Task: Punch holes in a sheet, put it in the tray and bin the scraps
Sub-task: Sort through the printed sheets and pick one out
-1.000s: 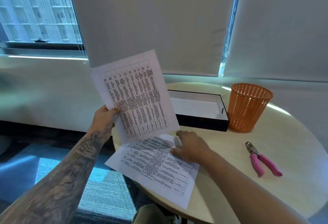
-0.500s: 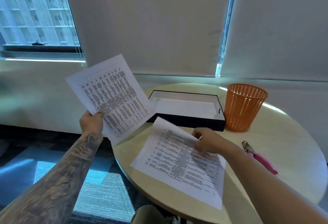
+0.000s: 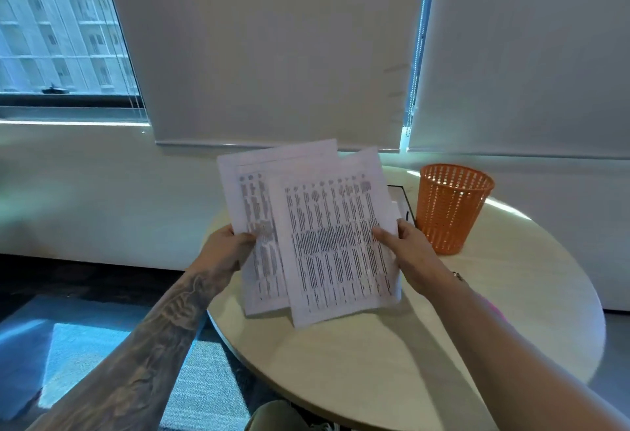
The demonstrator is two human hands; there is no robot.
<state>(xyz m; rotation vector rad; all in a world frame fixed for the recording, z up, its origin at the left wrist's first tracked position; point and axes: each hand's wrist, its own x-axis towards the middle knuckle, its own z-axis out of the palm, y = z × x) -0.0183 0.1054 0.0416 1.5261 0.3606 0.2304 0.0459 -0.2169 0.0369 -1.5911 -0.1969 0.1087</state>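
- Holding two printed sheets up over the near half of the table [image 3: 375, 379], I have them overlapped and roughly upright, text facing me.
- My left hand [image 3: 226, 246] grips the back sheet [image 3: 250, 212] at its left edge, thumb on the printed face and fingers curled behind.
- My right hand [image 3: 409, 253] pinches the front sheet [image 3: 334, 253] at its right edge in the same way, thumb in front.
- Neither sheet touches the table. Their lower corners hang just above it.
- The tray [image 3: 402, 200] sits toward the far edge, almost wholly hidden behind the paper. Only its dark right-hand corner shows, so I cannot tell what is in it.
- The orange bin [image 3: 453, 205] stands upright just right of the tray, near the far right edge. I see no scraps in it or on the table.
- A pink sliver [image 3: 495, 308] past my right forearm is probably the punch, lying near the right edge with neither hand on it.
- As I judge it, the task is at its very start. The print is too blurred to show holes, and I see none.
- Left to do: keep one sheet, pick up the punch, make the holes, lay the sheet in the tray, then sweep the scraps into the bin.
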